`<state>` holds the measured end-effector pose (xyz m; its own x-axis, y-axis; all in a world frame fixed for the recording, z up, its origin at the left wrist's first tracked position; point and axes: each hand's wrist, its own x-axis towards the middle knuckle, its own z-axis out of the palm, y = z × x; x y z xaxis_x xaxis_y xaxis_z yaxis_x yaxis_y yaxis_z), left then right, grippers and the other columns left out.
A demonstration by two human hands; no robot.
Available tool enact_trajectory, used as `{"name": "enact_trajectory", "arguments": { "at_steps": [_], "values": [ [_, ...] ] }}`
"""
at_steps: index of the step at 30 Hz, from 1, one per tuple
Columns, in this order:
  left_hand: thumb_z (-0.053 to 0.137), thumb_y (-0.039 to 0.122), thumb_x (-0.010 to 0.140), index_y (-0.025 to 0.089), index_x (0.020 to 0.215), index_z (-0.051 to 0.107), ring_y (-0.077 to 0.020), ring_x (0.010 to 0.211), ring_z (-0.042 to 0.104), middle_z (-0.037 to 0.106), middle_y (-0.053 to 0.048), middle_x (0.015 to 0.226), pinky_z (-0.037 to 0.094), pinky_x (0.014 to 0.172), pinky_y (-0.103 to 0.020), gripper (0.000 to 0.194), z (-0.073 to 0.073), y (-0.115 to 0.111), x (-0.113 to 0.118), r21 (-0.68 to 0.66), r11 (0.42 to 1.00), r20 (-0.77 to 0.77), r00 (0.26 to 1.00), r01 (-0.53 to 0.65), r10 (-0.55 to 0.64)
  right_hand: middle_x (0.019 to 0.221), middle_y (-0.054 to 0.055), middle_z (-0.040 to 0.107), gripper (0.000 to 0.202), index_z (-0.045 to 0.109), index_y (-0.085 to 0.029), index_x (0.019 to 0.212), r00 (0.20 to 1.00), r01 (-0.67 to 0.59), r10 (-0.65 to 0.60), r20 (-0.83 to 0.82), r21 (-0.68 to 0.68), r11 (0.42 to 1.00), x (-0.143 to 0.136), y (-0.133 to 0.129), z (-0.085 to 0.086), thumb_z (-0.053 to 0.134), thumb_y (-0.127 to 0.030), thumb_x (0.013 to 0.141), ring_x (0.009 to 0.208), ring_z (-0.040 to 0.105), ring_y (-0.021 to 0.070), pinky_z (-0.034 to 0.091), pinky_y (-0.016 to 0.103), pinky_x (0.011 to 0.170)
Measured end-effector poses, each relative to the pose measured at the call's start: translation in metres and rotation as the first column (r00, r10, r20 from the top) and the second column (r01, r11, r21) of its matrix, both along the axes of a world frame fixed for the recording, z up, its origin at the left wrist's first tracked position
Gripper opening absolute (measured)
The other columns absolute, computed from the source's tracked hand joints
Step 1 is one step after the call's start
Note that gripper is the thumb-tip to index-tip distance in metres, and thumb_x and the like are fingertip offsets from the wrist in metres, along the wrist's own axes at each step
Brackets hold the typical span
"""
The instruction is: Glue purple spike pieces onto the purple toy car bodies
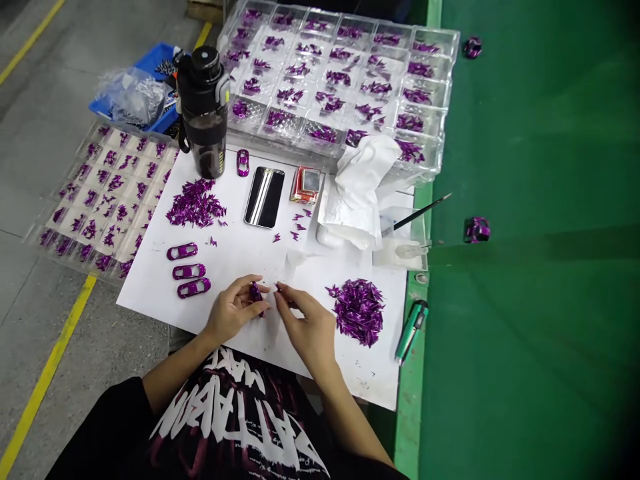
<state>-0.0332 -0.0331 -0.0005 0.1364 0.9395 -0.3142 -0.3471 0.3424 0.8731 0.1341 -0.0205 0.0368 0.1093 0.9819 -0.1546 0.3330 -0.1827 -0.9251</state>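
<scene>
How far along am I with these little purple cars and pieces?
I can't give an exact stage. Possibly done: three purple cars lined up on the white sheet. In hand: your left hand holds a purple item; your right hand seems to pinch something tiny. Probably left: plenty, judging by the two heaps of loose pieces and the filled clear trays.
</scene>
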Motion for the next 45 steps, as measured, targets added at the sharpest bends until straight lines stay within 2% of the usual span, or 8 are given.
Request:
{"name": "enact_trajectory", "arguments": {
  "at_steps": [6,10,16,34,37,40,42,45],
  "values": [
    [0.083,0.035,0.084,0.022,0.133,0.064,-0.0233,0.111,0.076,0.077,-0.01,0.123,0.062,0.1,-0.036,0.054,-0.003,-0.007,0.008,0.05,0.997,-0.171,0.984,-0.05,0.058,0.11,0.009,0.082,0.032,0.08,-0.023,0.109,0.984,-0.073,0.066,-0.163,-0.033,0.997,-0.009,-0.006,0.001,0.072,-0.048,0.091,0.099,0.079,0.0273,0.067,0.044,0.091],
    [0.076,0.038,0.09,0.023,0.136,0.063,-0.0238,0.106,0.078,0.079,-0.01,0.118,0.065,0.096,-0.037,0.05,-0.005,-0.009,0.009,0.082,0.996,-0.242,0.968,-0.04,0.059,0.114,0.008,0.081,0.026,0.081,-0.025,0.109,0.985,-0.08,0.08,-0.151,0.002,0.997,-0.021,-0.007,0.0,0.073,-0.041,0.09,0.105,0.078,0.0267,0.063,0.047,0.1],
    [0.075,0.037,0.091,0.023,0.134,0.066,-0.0224,0.099,0.08,0.082,-0.008,0.109,0.066,0.092,-0.035,0.046,-0.004,-0.01,0.011,0.121,0.992,-0.315,0.946,-0.042,0.078,0.109,0.007,0.081,0.017,0.083,-0.026,0.1,0.996,-0.062,0.066,-0.057,0.058,0.996,-0.024,-0.009,0.004,0.073,-0.036,0.089,0.098,0.079,0.0261,0.066,0.044,0.094],
    [0.074,0.033,0.091,0.021,0.126,0.069,-0.0208,0.094,0.079,0.081,-0.007,0.104,0.065,0.089,-0.031,0.038,-0.006,-0.011,0.007,0.167,0.986,-0.331,0.941,-0.012,0.068,0.113,0.011,0.08,0.018,0.082,-0.025,0.098,0.988,-0.123,0.11,0.109,0.119,0.985,-0.026,-0.014,0.01,0.066,-0.032,0.095,0.1,0.078,0.0264,0.066,0.043,0.092],
    [0.076,0.029,0.088,0.023,0.142,0.06,-0.0223,0.101,0.079,0.08,-0.008,0.112,0.064,0.092,-0.032,0.056,-0.006,-0.008,0.002,0.182,0.982,-0.279,0.96,0.058,-0.005,0.117,0.009,0.078,0.012,0.08,-0.026,0.093,0.981,-0.17,0.157,0.116,0.112,0.979,-0.013,-0.007,0.009,0.071,-0.034,0.092,0.107,0.076,0.0274,0.064,0.044,0.097],
    [0.076,0.024,0.089,0.025,0.161,0.036,-0.0232,0.105,0.077,0.078,-0.009,0.116,0.062,0.095,-0.035,0.082,-0.006,-0.005,-0.004,0.213,0.964,-0.216,0.97,0.161,-0.115,0.129,0.007,0.075,0.028,0.076,-0.027,0.117,0.942,-0.332,0.33,0.054,0.039,0.942,-0.002,0.003,0.009,0.074,-0.035,0.09,0.12,0.071,0.0289,0.06,0.047,0.104],
    [0.072,0.021,0.091,0.024,0.164,0.028,-0.0228,0.106,0.077,0.077,-0.01,0.117,0.062,0.095,-0.035,0.085,-0.007,-0.006,-0.006,0.232,0.953,-0.219,0.965,0.198,-0.147,0.129,0.007,0.076,0.039,0.069,-0.026,0.133,0.904,-0.427,0.427,0.002,-0.016,0.904,-0.002,0.007,0.009,0.068,-0.031,0.094,0.118,0.073,0.027,0.061,0.045,0.102],
    [0.066,0.019,0.094,0.023,0.162,0.032,-0.0222,0.108,0.076,0.074,-0.012,0.124,0.061,0.097,-0.034,0.076,-0.01,-0.01,-0.007,0.257,0.949,-0.271,0.956,0.186,-0.114,0.121,0.006,0.079,0.039,0.069,-0.024,0.134,0.905,-0.425,0.425,0.021,-0.026,0.905,-0.009,0.004,0.008,0.06,-0.023,0.097,0.108,0.077,0.0255,0.064,0.041,0.095]
  ]
}}
